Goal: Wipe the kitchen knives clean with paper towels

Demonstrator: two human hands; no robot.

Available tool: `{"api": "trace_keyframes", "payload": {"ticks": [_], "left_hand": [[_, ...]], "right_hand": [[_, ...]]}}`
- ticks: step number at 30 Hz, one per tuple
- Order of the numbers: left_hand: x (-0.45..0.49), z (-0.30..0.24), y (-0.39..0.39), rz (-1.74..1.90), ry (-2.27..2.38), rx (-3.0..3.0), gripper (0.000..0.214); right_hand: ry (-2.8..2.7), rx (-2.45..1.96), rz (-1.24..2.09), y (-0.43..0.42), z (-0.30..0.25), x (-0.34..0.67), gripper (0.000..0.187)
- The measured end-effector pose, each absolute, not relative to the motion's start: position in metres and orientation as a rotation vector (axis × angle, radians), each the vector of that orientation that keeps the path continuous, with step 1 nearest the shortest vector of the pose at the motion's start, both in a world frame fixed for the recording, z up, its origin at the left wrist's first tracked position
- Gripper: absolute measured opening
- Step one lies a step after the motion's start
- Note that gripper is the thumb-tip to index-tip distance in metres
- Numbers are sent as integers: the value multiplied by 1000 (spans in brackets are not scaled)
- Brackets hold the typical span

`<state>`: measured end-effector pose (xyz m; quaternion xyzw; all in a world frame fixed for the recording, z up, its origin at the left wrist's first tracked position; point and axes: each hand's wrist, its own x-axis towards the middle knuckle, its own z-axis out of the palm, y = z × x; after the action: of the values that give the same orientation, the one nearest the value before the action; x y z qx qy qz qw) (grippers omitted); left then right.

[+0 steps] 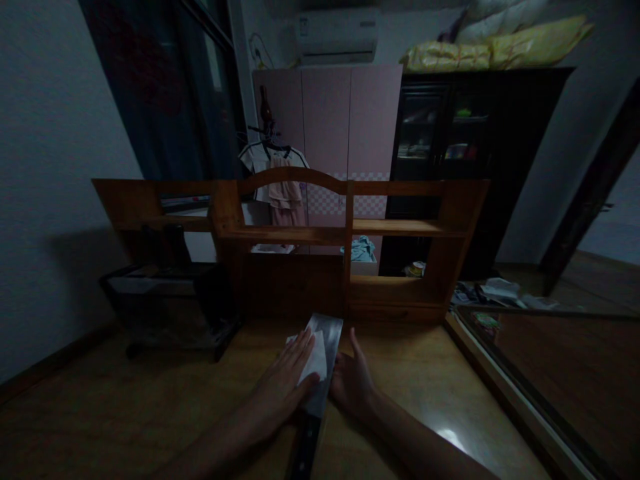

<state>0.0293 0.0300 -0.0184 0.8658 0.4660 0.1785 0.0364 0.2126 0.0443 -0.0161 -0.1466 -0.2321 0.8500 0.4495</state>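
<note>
Nearest you: black handle (pixel 307 443) of the cleaver (pixel 318 400), which points away from you over the wooden tabletop (pixel 420 373). Neither hand is on the handle; uneven pressure could swivel or tip the blade. Can't tell if it rests fully flat.

Left hand (pixel 287 377): nearly flat, fingers extended close together, pressing a white cloth or tissue (pixel 319 357) to the blade's face. The cloth overhangs the left edge and your hand crosses there too; if it bunches or slides, skin could meet that edge.

Right hand (pixel 354 380): thumb raised, other fingers curled at the blade's right edge. Can't tell whether they grip it or merely sit beside it. Likely the worst spot: if that side is sharpened, 1 slip cuts. Which edge is sharp doesn't show, and dim light would make misjudging easier.

Farther: blade end faces the wooden shelf unit (pixel 285 235); a hard shove could knock it. Off left, 2 dark handles stand up from what looks like a knife holder (pixel 160 303), well apart from both hands.
</note>
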Motion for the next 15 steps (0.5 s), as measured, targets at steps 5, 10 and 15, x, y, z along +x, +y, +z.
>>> {"api": "trace_keyframes", "payload": {"ticks": [5, 10, 15], "left_hand": [[24, 5, -3, 382, 1187, 2692, 66], [17, 20, -5, 232, 875, 2725, 64], [-7, 9, 18, 275, 909, 2757, 63]], "right_hand": [[-535, -308, 2140, 45, -17, 211, 64], [-538, -305, 2150, 45, -18, 212, 65], [-570, -334, 2142, 44, -16, 213, 70]]}}
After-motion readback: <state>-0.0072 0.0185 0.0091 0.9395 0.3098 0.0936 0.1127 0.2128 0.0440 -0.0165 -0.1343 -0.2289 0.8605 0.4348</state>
